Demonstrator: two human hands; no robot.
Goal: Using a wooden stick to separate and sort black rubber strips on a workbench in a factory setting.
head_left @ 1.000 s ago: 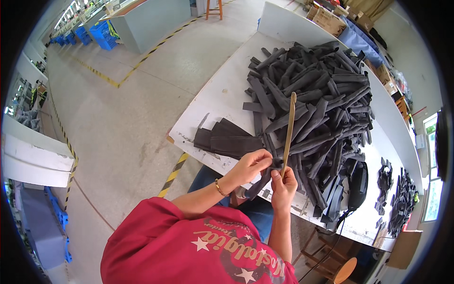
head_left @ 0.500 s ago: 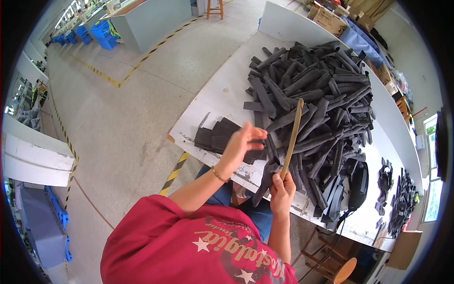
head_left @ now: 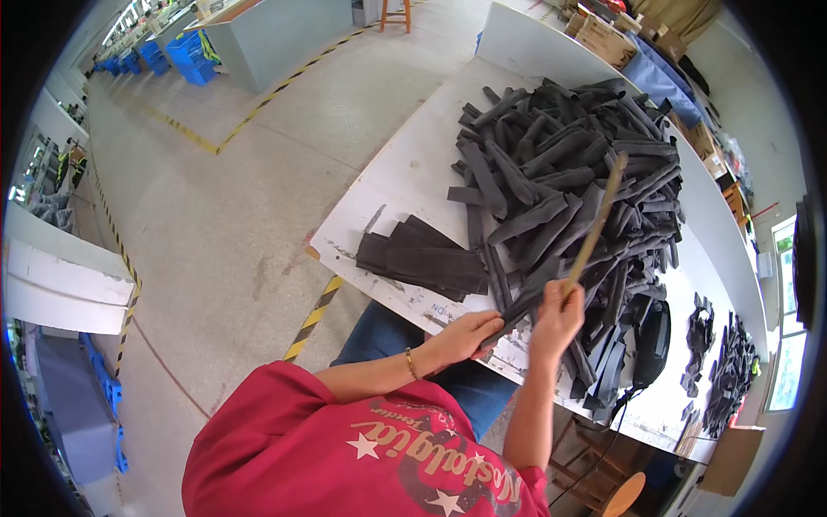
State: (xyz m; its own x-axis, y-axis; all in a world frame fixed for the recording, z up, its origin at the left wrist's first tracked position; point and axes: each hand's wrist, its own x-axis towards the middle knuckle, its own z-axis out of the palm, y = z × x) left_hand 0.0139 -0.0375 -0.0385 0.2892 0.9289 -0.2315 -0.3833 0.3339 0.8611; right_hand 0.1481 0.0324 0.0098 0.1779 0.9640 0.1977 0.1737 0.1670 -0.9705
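Note:
My left hand is closed on the near end of a dark grey fabric tube at the table's front edge. Just right of it, my right hand grips a long, thin wooden stick, which slants up and away over the pile. The tube's far part passes beside my right hand; whether those fingers also touch it, I cannot tell. A big heap of similar dark fabric tubes covers the middle of the table. Left of it, flattened dark pieces lie in an overlapping stack.
The white table has a raised panel along its far right side. A black rounded object with a cord sits right of the heap. More dark pieces lie farther right. A wooden stool stands below the table.
My left hand, open above the flat stack before, has come down and right and closed on the tube. My right hand and the stick have moved up and to the right.

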